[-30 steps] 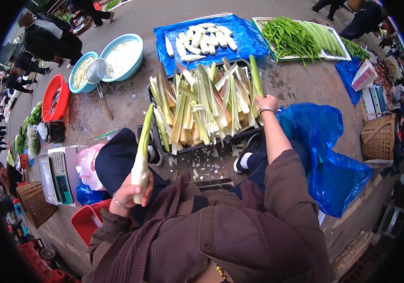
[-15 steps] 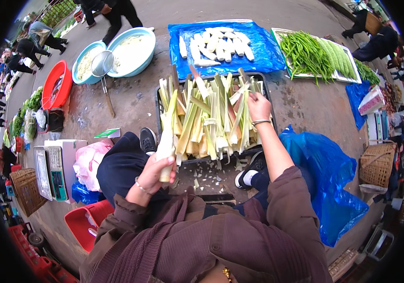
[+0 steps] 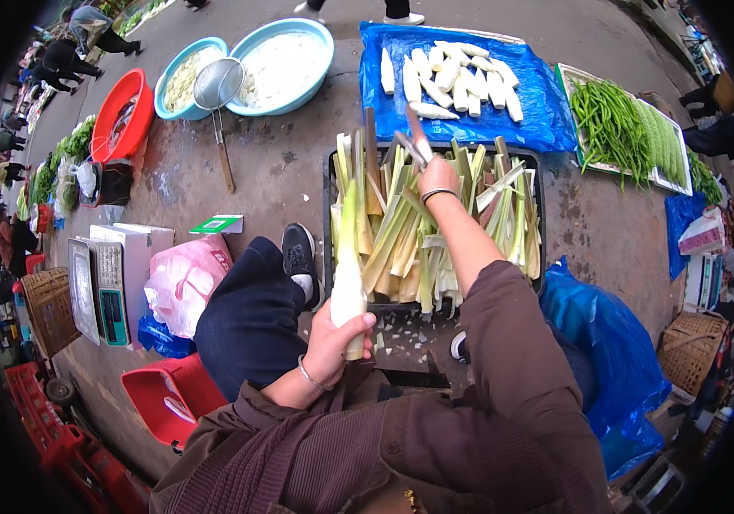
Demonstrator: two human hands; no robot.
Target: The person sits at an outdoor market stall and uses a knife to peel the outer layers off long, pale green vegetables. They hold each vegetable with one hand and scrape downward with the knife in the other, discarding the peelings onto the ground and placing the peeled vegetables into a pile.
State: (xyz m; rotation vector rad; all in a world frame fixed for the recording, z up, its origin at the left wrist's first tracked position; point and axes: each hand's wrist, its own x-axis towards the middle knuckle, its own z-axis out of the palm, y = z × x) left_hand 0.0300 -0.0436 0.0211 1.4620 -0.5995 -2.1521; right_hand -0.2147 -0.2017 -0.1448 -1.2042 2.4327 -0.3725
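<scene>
In my left hand [image 3: 333, 347], the fingers are wrapped round the thick lower end of a water bamboo shoot [image 3: 349, 287]. It stands nearly upright, white below and green toward its tip. My right hand [image 3: 438, 176] is closed over the crate on what looks like a knife [image 3: 411, 148], with a narrow grey blade pointing up and left; most of its handle is hidden. Beneath that hand, a black crate [image 3: 541, 227] is packed with cut green and tan leaf sheaths [image 3: 397, 236]. Peeled white shoots [image 3: 472, 81] lie on a blue plastic sheet [image 3: 538, 120] beyond.
Two light-blue basins [image 3: 320, 64] and a wire strainer [image 3: 219, 86] are at far left, near a red basin [image 3: 123, 111]. Green peppers [image 3: 611, 128] lie far right. A scale [image 3: 110, 291] and pink bag [image 3: 187, 283] stand left; blue plastic [image 3: 602, 343] lies right.
My right hand has moved left across the crate, toward the shoot's upper part. My left hand still grips the shoot. The whole view has shifted, and the passer-by at the top has moved.
</scene>
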